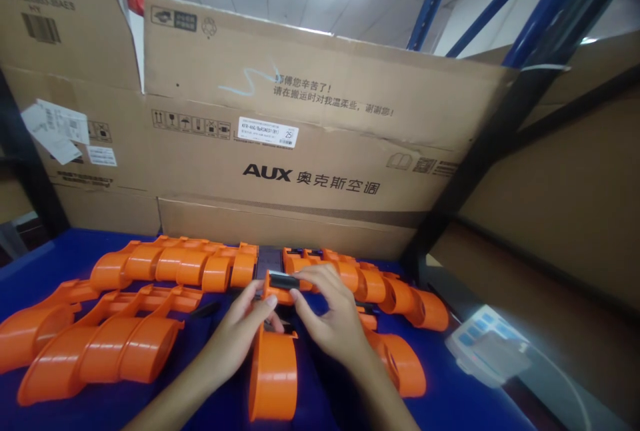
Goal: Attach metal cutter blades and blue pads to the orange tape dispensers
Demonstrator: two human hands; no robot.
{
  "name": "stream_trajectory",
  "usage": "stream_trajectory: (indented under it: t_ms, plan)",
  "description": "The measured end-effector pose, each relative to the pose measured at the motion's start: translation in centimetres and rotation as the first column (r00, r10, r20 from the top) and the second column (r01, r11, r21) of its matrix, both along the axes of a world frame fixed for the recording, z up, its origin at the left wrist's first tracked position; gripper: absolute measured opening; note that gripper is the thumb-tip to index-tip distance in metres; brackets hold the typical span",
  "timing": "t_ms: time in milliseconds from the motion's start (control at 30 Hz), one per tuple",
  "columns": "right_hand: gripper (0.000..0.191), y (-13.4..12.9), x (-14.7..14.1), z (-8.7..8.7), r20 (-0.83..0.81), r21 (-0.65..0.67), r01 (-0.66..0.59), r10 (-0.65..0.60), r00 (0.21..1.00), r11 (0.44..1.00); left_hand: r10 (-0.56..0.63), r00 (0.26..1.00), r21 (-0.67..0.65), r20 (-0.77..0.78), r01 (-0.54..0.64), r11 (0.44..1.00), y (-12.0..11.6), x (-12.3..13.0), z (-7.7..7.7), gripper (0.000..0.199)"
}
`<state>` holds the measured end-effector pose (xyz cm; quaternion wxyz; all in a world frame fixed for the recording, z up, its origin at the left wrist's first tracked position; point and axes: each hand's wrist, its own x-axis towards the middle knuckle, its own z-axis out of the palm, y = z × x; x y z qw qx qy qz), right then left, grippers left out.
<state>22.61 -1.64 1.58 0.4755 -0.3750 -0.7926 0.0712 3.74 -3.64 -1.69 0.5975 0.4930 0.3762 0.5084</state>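
Upright between my hands is an orange plastic tape dispenser (273, 377), its wide round band pointing down toward me. My left hand (250, 314) is closed around its neck, with the thumb pressed on the front. At the top end sits a black strip (284, 281) with a pale toothed edge along it. My right hand (330, 307) pinches the right end of that strip between thumb and fingers. Some of the left fingers are hidden behind the dispenser.
Rows of similar orange dispensers (103, 344) lie left, with more dispensers (395, 294) right, on a blue surface (215, 384). Behind stands a cardboard sheet (310, 137). A dark metal post (480, 131) rises at right, near a clear plastic box (487, 344) with a cable.
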Motion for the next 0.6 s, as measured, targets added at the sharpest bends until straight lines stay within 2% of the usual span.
stream_trajectory:
  t_ms: [133, 333, 400, 500, 600]
  plan:
    - [0.013, 0.0, -0.2, -0.1, -0.015, -0.022, -0.016, 0.016, 1.0, 1.0, -0.006, 1.0, -0.006, 0.014, 0.006, 1.0, 0.0, -0.1, -0.1, 0.043]
    - [0.02, 0.2, -0.2, -0.4, -0.043, -0.12, -0.038, 0.033, 0.999, 0.992, -0.064, 0.99, -0.069, 0.122, 0.073, 0.995, 0.3, -0.5, -0.6, 0.027]
    - [0.023, 0.7, 0.2, -0.6, -0.042, -0.149, 0.069, -0.076, 0.996, 0.986, -0.05, 0.983, -0.101, 0.178, 0.068, 0.993, 0.4, -0.5, -0.6, 0.024]
    - [0.032, 1.4, 1.3, -1.0, 0.156, -0.2, 0.303, -0.275, 0.949, 0.932, -0.007, 0.974, -0.133, 0.226, 0.038, 0.99, 0.5, -0.6, -0.6, 0.02]
    - [0.02, 1.5, 2.2, -1.7, 0.344, -0.222, 0.387, -0.299, 0.89, 0.895, 0.019, 0.967, -0.143, 0.256, 0.018, 0.99, 0.9, -0.8, -1.1, 0.021]
